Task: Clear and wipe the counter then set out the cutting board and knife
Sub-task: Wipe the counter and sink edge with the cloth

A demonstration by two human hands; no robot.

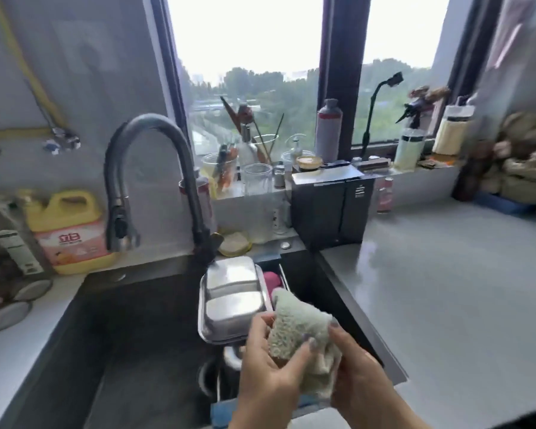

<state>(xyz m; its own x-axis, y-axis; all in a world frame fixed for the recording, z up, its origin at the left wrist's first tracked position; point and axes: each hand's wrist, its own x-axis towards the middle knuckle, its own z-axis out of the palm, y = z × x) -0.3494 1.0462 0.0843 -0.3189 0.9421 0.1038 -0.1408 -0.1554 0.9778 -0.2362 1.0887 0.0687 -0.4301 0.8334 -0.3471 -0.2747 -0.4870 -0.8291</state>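
Cloth [297, 329] is bunched in both hands over the sink [121, 351], right hand [362, 379] nearer the bare tabletop [452, 289], left hand [270, 366] gripping too.

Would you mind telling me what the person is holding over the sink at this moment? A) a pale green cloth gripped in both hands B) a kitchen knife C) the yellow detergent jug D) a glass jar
A: the left hand and the right hand both grip the bunched pale green cloth above the dark sink, while the yellow detergent jug stands untouched on the counter to the left.
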